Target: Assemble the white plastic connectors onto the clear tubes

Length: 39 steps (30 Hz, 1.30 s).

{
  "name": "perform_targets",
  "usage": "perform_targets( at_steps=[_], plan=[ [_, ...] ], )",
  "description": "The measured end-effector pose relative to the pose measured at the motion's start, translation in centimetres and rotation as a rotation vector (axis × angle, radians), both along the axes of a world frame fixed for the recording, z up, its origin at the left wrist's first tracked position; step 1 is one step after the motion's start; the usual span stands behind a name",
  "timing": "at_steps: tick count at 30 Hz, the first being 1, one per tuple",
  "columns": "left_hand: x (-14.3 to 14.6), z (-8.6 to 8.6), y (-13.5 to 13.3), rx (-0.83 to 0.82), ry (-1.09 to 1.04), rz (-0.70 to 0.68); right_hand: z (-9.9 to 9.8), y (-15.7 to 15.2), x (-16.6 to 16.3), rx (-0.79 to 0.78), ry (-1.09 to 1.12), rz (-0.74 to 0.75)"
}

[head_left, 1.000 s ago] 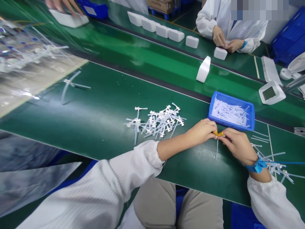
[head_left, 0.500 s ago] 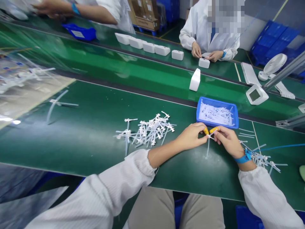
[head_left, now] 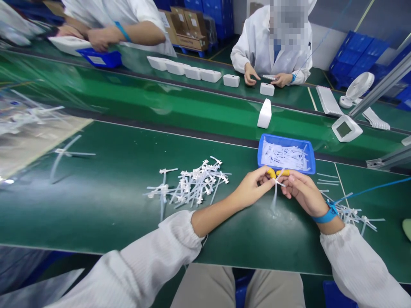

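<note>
My left hand point(head_left: 252, 187) and my right hand point(head_left: 303, 191) meet over the green table, both pinching one white plastic cable tie point(head_left: 275, 194) that hangs down between them. Yellow finger cots cover the pinching fingertips. A blue wrist strap sits on my right wrist. Just behind my hands stands a blue tray point(head_left: 287, 144) filled with white ties. A pile of white ties point(head_left: 192, 184) lies left of my left hand, and a smaller heap of ties point(head_left: 351, 212) lies right of my right wrist.
A green conveyor belt point(head_left: 192, 102) runs behind the table with white boxes point(head_left: 192, 72) in a row and an upright white device point(head_left: 264, 114). Two other people in white work on the far side. A clear plastic bag point(head_left: 28, 128) lies at left; a white display unit point(head_left: 346, 128) at right.
The view has tilted up, showing more of the far side. My hands have lifted the tie slightly off the table, with the fingertips spread a little wider along it.
</note>
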<state>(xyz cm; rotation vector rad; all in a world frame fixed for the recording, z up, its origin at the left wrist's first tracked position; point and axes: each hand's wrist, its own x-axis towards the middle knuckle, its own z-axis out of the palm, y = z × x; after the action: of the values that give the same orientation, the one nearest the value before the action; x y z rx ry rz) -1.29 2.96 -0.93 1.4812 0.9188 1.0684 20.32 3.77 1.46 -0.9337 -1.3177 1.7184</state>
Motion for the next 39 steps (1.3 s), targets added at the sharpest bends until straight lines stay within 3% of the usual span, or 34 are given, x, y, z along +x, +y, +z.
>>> perform_targets(
  at_steps=[6, 11, 16, 22, 27, 39],
  plan=[
    [0.3, 0.1, -0.7, 0.083, -0.068, 0.006, -0.7, -0.2, -0.1, 0.043, -0.010, 0.051],
    [0.2, 0.6, -1.2, 0.273, 0.042, 0.042, -1.5, -0.1, -0.1, 0.089, -0.029, 0.020],
    [-0.1, 0.6, -1.5, 0.441, 0.174, 0.036, -0.9, -0.2, -0.2, 0.214, -0.044, -0.028],
    [-0.3, 0.2, -1.6, 0.379, 0.237, 0.038, -0.1, -0.8, -0.2, 0.355, -0.111, -0.047],
    [-0.3, 0.2, -1.5, 0.312, 0.229, 0.032, -0.4, -1.0, -0.4, 0.308, -0.138, -0.088],
    [0.1, 0.7, -1.2, 0.338, 0.147, 0.119, -0.9, -0.8, -0.7, 0.261, -0.160, -0.163]
  ],
)
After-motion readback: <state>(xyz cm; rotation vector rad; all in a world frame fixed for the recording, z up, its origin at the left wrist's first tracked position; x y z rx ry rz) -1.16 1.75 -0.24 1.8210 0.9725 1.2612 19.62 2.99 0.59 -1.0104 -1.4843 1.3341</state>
